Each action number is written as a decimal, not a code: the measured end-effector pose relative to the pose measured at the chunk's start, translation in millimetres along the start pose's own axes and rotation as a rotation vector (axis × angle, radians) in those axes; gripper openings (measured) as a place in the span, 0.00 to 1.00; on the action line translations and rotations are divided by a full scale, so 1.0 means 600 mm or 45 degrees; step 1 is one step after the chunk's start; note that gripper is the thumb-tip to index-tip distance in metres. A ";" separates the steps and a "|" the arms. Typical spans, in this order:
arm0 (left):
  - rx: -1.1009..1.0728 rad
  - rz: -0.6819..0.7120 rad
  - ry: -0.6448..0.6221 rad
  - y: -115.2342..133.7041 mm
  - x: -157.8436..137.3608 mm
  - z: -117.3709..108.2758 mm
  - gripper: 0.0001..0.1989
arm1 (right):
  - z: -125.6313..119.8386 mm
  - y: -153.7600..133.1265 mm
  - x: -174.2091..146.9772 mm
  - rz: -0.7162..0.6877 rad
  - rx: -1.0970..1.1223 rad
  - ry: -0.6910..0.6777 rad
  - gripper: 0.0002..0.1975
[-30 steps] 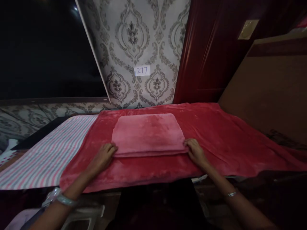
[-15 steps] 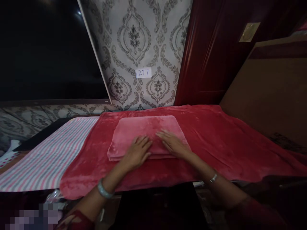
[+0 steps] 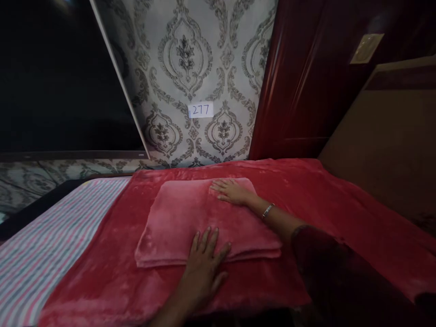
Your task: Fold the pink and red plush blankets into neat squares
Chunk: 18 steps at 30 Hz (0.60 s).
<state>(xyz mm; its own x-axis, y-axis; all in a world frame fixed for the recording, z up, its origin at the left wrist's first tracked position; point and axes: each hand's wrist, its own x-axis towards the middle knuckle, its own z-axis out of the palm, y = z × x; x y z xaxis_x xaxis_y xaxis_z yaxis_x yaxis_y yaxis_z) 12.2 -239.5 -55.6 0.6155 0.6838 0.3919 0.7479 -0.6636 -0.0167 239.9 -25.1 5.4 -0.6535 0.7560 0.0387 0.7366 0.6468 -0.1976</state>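
Note:
A pink plush cloth (image 3: 177,213), folded into a layered rectangle, lies on a larger red plush blanket (image 3: 112,245). My left hand (image 3: 202,263) rests at its near edge with fingers spread, the fingertips on the pink top layer. Farther back, my right hand (image 3: 231,190) lies flat near the cloth's far right corner, palm down and fingers stretched out. Nothing is gripped in either hand. The folded layers show along the near edge, partly hidden behind my left hand.
A striped cloth (image 3: 64,231) spreads out at the left, beside the red blanket. Behind stand a dark television screen (image 3: 64,81), a patterned wall (image 3: 185,131) with a paper label (image 3: 200,109) reading 277, and a dark red panel (image 3: 293,91). A brown board (image 3: 391,136) leans at the right.
My right hand has slid away toward the far edge of the pink cloth, while my left hand has come back to the near edge. The view has moved closer.

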 end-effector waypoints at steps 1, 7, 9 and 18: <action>0.014 -0.003 0.017 0.001 -0.001 0.000 0.40 | -0.001 0.018 0.015 0.069 0.006 -0.002 0.32; 0.006 0.006 0.060 -0.002 -0.004 0.002 0.39 | 0.024 0.075 0.044 0.288 0.126 0.095 0.29; -0.003 0.011 0.084 -0.004 -0.005 0.002 0.37 | 0.033 0.075 0.040 0.306 0.122 0.123 0.29; -0.075 0.007 0.187 -0.002 -0.001 -0.002 0.34 | 0.002 0.005 0.020 0.269 0.079 0.057 0.32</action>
<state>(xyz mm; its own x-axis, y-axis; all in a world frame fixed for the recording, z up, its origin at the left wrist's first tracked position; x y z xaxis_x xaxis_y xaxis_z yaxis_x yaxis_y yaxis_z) 10.7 -239.5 -54.7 0.5734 0.6315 0.5220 0.7261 -0.6868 0.0333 234.1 -14.1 3.7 -0.4764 0.8786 0.0332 0.8433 0.4673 -0.2655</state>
